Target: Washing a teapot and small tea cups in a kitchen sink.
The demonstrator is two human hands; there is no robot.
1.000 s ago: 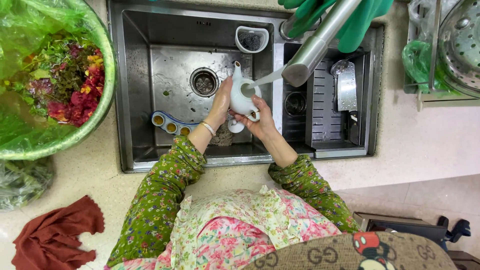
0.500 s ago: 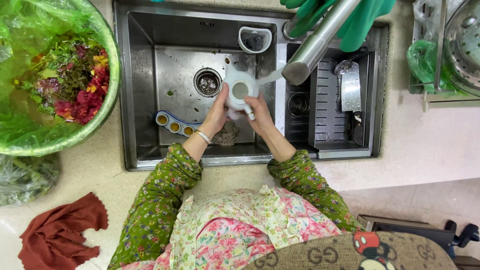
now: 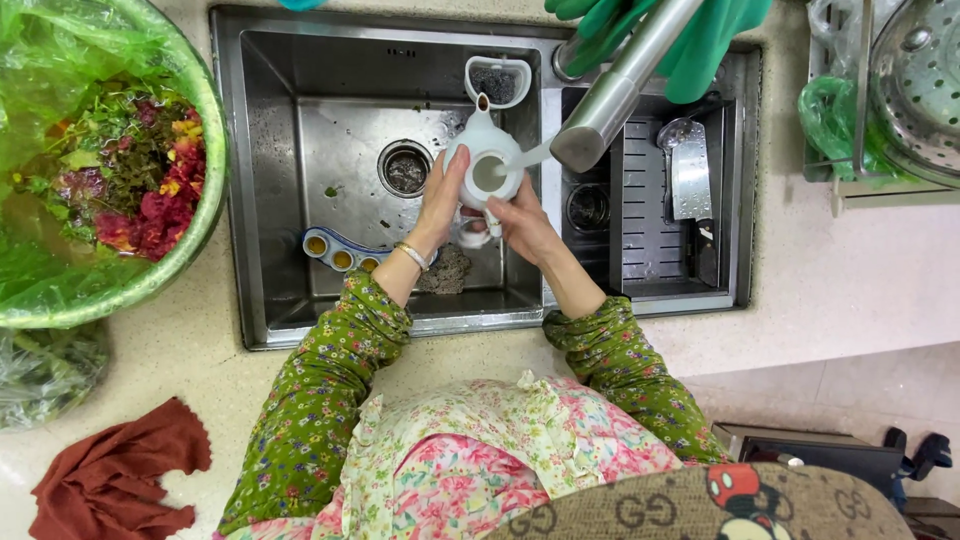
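– What sits nearest the person?
– A rust-red cloth (image 3: pixel 115 470) on the counter, below a green bowl (image 3: pixel 205 130) lined with plastic and holding flower scraps.

– And the hands?
– Both are over the steel sink (image 3: pixel 290 230). The left hand (image 3: pixel 440 200) wraps the side of a white teapot (image 3: pixel 487 160), fingers curled close against it. The right hand (image 3: pixel 520 222) grips the pot at its handle side.

– Where is the pot exactly?
– Above the basin, beside the drain (image 3: pixel 405 168), its open mouth under water from the faucet (image 3: pixel 620 85).
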